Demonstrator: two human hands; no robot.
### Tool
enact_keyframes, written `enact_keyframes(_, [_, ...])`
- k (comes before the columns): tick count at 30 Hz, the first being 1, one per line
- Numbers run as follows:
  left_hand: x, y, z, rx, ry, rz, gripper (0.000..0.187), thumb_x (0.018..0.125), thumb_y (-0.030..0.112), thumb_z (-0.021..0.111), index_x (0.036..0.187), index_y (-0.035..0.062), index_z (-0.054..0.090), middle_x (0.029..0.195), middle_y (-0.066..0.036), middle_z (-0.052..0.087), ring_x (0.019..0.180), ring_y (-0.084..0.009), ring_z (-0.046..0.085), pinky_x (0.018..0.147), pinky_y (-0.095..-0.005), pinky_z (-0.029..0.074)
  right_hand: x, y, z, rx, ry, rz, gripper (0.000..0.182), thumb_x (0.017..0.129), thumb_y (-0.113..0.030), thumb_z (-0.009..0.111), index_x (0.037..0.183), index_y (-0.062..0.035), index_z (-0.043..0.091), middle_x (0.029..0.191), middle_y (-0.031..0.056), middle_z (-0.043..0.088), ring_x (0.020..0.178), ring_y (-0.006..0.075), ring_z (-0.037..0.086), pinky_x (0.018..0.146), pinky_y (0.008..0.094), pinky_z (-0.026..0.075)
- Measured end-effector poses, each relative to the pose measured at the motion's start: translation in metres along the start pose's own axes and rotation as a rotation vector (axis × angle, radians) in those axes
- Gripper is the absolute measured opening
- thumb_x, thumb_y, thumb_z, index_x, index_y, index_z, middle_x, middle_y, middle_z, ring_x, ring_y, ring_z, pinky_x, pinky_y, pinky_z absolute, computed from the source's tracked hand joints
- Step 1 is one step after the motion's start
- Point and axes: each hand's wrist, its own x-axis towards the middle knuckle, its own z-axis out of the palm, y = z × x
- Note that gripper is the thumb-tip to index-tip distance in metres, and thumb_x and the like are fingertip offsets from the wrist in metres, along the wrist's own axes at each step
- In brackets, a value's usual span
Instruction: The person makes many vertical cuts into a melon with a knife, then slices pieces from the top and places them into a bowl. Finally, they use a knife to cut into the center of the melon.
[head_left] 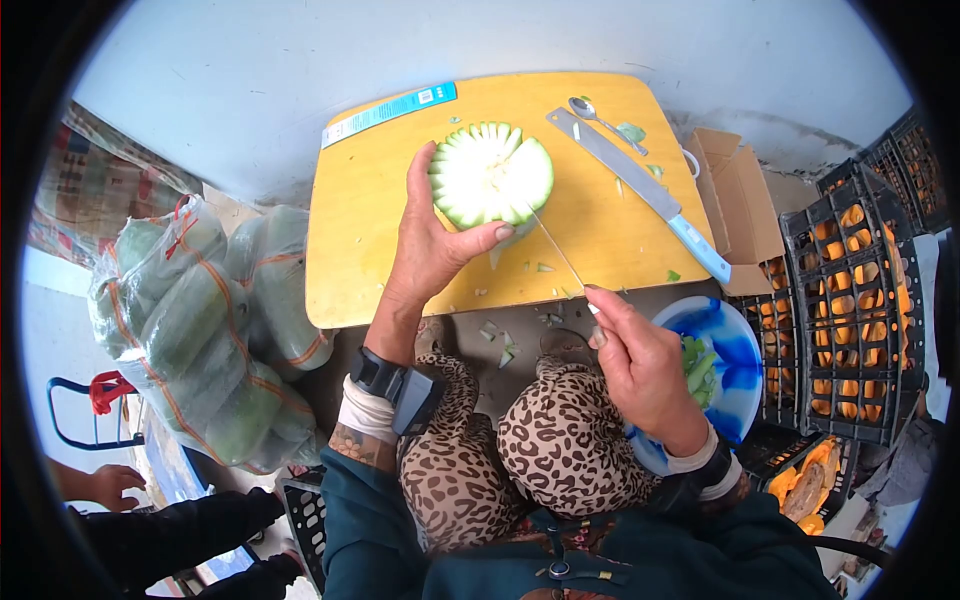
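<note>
Leopard-print trousers point(560, 440) are filling the lower centre of the view, below the near edge of the yellow cutting board point(370, 220), which is serving as the reference landmark. Right hand point(645, 370) is hovering just off the board's near right corner, fingers pinched together on the handle of a thin-bladed knife point(555, 248); the blade is running up and left across the board toward the melon. Left hand point(435, 240) is resting on the board's centre, thumb and fingers clamped around the near left side of a green melon half point(492, 175), which is sitting cut face up on the upper centre of the board with its rim notched into segments. Green trimmings point(500, 345) are lying along and just beyond the board's near edge. On the board's right side, a large cleaver point(640, 185) is lying diagonally, with a spoon point(600, 118) just beyond it. Right of the board's near corner, a blue bowl point(735, 350) is holding green pieces. Left of the board, bagged green melons point(200, 330) are stacked. Far right of the board, black crates point(850, 300) are holding orange produce.
</note>
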Motion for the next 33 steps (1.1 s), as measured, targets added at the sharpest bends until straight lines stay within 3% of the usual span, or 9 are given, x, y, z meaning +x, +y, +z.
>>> enact_keyframes(18, [0.0, 0.001, 0.0, -0.012, -0.008, -0.007, 0.122, 0.061, 0.037, 0.091, 0.148, -0.0071, 0.018, 0.139, -0.023, 0.045, 0.13, -0.0291, 0.046, 0.11, -0.0384, 0.039, 0.023, -0.012, -0.027, -0.019, -0.122, 0.025, 0.034, 0.088, 0.003, 0.06, 0.122, 0.0016, 0.06, 0.095, 0.0226, 0.069, 0.085, 0.0354, 0.069, 0.073, 0.0372, 0.054])
enact_keyframes(24, [0.0, 0.0, 0.0, -0.018, -0.006, 0.002, 0.121, 0.061, 0.037, 0.091, 0.147, -0.0069, 0.019, 0.138, -0.023, 0.045, 0.129, -0.0289, 0.047, 0.109, -0.0382, 0.04, 0.039, -0.019, -0.043, 0.005, -0.255, 0.099, 0.032, 0.089, 0.003, 0.057, 0.121, 0.0031, 0.06, 0.093, 0.0223, 0.069, 0.08, 0.0347, 0.069, 0.07, 0.0367, 0.053])
enact_keyframes(33, [-0.001, 0.0, 0.001, 0.005, -0.002, 0.016, 0.119, 0.062, 0.037, 0.091, 0.147, -0.0067, 0.019, 0.138, -0.022, 0.045, 0.129, -0.0284, 0.047, 0.108, -0.0382, 0.041, 0.037, -0.017, -0.029, 0.021, -0.157, 0.072, 0.031, 0.091, 0.002, 0.056, 0.121, 0.0038, 0.06, 0.084, 0.0216, 0.067, 0.07, 0.029, 0.067, 0.064, 0.0355, 0.05])
